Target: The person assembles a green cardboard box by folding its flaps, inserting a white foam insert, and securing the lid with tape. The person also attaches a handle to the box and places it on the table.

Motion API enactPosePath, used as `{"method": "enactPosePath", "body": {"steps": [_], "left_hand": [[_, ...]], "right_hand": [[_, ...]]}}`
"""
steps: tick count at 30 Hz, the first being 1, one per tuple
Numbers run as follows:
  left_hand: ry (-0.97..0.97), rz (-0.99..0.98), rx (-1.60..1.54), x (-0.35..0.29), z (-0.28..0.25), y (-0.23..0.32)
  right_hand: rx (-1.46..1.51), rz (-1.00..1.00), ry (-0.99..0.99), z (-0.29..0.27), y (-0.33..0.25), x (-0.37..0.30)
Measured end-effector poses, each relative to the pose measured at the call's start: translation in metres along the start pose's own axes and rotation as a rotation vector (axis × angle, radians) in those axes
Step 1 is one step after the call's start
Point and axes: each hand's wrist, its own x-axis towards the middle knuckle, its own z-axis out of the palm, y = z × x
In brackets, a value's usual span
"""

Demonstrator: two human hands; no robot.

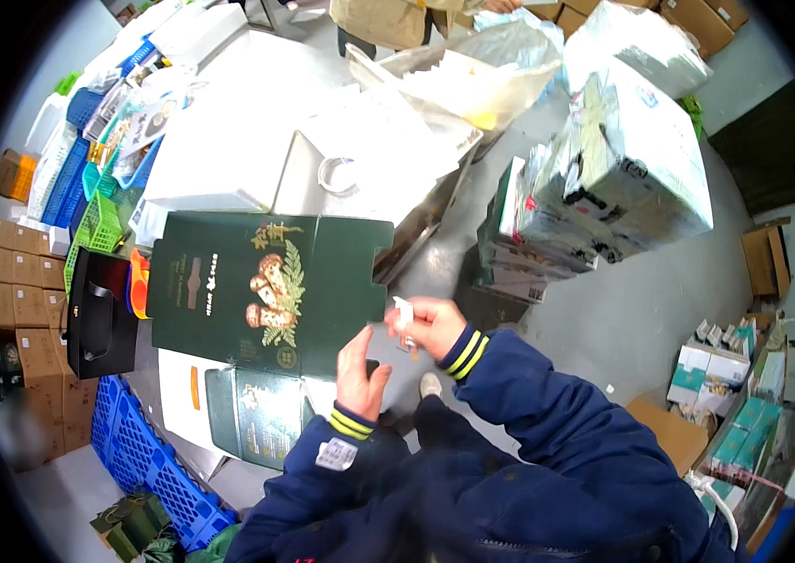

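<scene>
The right grip [430,326] pinches a small white scrap [403,311] between thumb and fingers. Just to its left, the left grip [361,377] is released, its fingers extended and slightly parted beside the edge of a dark green carton [214,324]; whether it touches that edge, I cannot tell. The carton lies flat to the left of both grips, its mushroom print facing up. Farther left of the grips stands a black case [102,314], with an orange object [138,283] between it and the carton. Ahead of the grips, beyond the carton, sits a pale roll [324,178]; ahead and right, wrapped bundles [637,178] stand stacked. Farthest ahead is another person [381,26].
</scene>
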Motion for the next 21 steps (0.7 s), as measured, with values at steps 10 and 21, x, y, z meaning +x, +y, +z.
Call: {"method": "enactPosePath", "body": {"steps": [10, 21], "left_hand": [[0.214, -0.287, 0.039, -0.042, -0.051, -0.028], [1.078, -0.996, 0.545, -0.255, -0.135, -0.205]], "right_hand": [[0.157, -0.674, 1.107, -0.231, -0.18, 0.254], [-0.19, 0.067, 0.538, -0.048, 0.109, 0.112]]}}
